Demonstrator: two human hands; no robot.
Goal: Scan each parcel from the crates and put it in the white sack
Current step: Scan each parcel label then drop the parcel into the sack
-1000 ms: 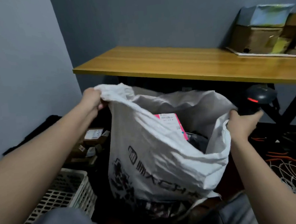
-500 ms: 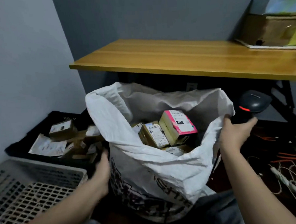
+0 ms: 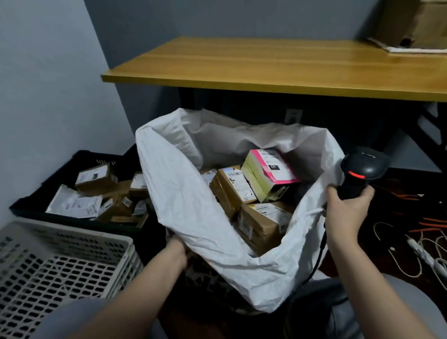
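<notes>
Left hand (image 3: 178, 249): low at the sack's near-left flank, fingers hidden under the fold; I cannot tell its grip
Right hand (image 3: 348, 209): clasping the scanner (image 3: 359, 172) at the sack's 3 o'clock rim
Sack (image 3: 192, 197): between my hands, mouth open, boxes inside
Next parcels (image 3: 93, 176): in the black crate (image 3: 62, 172) at 10 o'clock; left hand nearer

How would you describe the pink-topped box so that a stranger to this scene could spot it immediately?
Start at the wooden table; below its front edge stands an open white sack full of parcels. The pink-topped box lies tilted on top of the pile, toward the sack's far side. Its neighbours are plain brown cardboard; only this one has a pink top and pale yellow-green sides.
</notes>
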